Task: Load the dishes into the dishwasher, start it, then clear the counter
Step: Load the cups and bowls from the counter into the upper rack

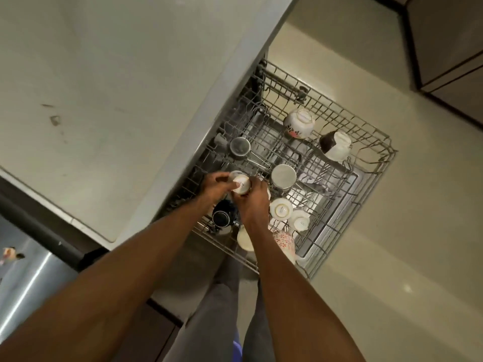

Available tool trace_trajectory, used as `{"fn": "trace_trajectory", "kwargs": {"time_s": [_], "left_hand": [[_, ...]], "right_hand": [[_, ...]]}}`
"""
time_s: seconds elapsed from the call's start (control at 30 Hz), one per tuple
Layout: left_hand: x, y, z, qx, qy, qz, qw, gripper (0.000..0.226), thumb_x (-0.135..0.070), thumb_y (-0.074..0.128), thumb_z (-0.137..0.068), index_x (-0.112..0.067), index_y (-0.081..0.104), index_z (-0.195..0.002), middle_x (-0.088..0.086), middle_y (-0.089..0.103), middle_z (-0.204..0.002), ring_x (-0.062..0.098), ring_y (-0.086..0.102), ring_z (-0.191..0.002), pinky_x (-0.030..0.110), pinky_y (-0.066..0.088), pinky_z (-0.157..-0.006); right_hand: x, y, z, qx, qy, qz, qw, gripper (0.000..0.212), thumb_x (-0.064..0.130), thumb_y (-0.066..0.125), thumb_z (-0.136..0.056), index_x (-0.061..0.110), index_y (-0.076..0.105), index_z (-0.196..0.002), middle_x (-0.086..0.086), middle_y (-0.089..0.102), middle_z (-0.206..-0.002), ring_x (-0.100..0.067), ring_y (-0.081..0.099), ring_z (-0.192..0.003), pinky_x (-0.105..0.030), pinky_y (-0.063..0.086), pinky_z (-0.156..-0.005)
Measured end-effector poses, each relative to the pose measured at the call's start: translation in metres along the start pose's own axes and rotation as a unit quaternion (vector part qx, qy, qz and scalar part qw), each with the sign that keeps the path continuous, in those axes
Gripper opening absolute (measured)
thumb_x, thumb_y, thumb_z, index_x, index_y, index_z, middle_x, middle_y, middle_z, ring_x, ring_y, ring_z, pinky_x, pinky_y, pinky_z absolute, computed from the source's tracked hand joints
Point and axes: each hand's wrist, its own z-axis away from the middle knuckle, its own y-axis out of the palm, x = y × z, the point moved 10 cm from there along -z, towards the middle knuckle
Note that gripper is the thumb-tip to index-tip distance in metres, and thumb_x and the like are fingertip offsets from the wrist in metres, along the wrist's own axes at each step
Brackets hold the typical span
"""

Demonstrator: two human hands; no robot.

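The dishwasher's upper wire rack (371,131) is pulled out below the counter edge. Both hands meet over its near left part around a small white cup (241,184) turned bottom up. My left hand (215,185) grips the cup from the left and my right hand (252,202) holds it from the right. Upside-down cups and bowls stand around them: a dark mug (221,217), a steel cup (239,146), a white bowl (283,176), two white cups (281,209) and two patterned cups (299,124) at the far side.
The pale counter (104,87) fills the upper left, with a few crumbs on it. Beige floor (405,231) lies to the right of the rack, and dark cabinets (449,48) stand at the top right. My grey trouser legs (214,322) are below.
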Motion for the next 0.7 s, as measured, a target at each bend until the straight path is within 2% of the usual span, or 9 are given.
{"fn": "trace_trajectory", "kwargs": {"time_s": [0.1,0.2,0.33,0.47,0.6,0.7], "left_hand": [[0.002,0.002,-0.016,-0.014,0.021,-0.019,1.0,0.048,-0.006,0.082,-0.08,-0.005,0.066,-0.125,0.008,0.069,-0.115,0.017,0.066,-0.1,0.01,0.053,-0.064],[0.005,0.004,-0.031,-0.014,0.039,-0.038,0.998,0.042,-0.007,0.08,-0.082,-0.002,0.068,-0.123,0.013,0.071,-0.114,0.017,0.066,-0.095,0.013,0.053,-0.067],[0.01,0.008,-0.047,-0.009,0.061,-0.104,0.993,0.033,-0.004,0.076,-0.086,0.002,0.069,-0.118,0.016,0.071,-0.112,0.016,0.064,-0.095,0.008,0.047,-0.066],[0.003,0.014,-0.05,-0.002,0.099,-0.174,0.98,0.021,0.001,0.072,-0.087,0.009,0.071,-0.106,0.025,0.072,-0.104,0.019,0.061,-0.087,0.022,0.045,-0.069],[-0.002,0.019,-0.052,0.004,0.105,-0.19,0.976,0.027,0.006,0.069,-0.087,0.009,0.069,-0.113,0.013,0.069,-0.104,0.02,0.062,-0.093,0.011,0.043,-0.066],[0.0,0.018,-0.056,-0.005,0.101,-0.178,0.979,0.026,0.006,0.071,-0.085,0.005,0.071,-0.111,0.018,0.073,-0.107,0.027,0.068,-0.097,0.026,0.051,-0.079]], "right_hand": [[-0.006,0.009,-0.014,-0.012,-0.02,0.026,0.999,0.059,0.024,0.08,-0.087,0.017,0.053,-0.139,-0.005,0.056,-0.134,-0.023,0.061,-0.111,-0.037,0.056,-0.092],[-0.011,0.016,-0.023,-0.035,-0.035,0.093,0.994,0.063,0.035,0.08,-0.086,0.02,0.051,-0.139,-0.006,0.058,-0.13,-0.025,0.06,-0.111,-0.041,0.056,-0.087],[-0.015,0.028,-0.033,-0.042,-0.053,0.175,0.982,0.076,0.039,0.081,-0.085,0.016,0.046,-0.148,-0.009,0.057,-0.133,-0.029,0.052,-0.122,-0.044,0.054,-0.094],[-0.015,0.029,-0.036,-0.065,-0.061,0.208,0.974,0.072,0.041,0.084,-0.081,0.013,0.055,-0.141,-0.01,0.063,-0.124,-0.028,0.054,-0.112,-0.042,0.051,-0.091],[-0.019,0.034,-0.038,-0.067,-0.062,0.228,0.969,0.073,0.048,0.081,-0.082,0.013,0.055,-0.141,-0.01,0.062,-0.126,-0.03,0.054,-0.112,-0.043,0.046,-0.094],[-0.022,0.037,-0.037,-0.057,-0.06,0.244,0.966,0.071,0.048,0.075,-0.087,0.016,0.051,-0.145,-0.008,0.06,-0.132,-0.029,0.051,-0.12,-0.044,0.037,-0.1]]}}
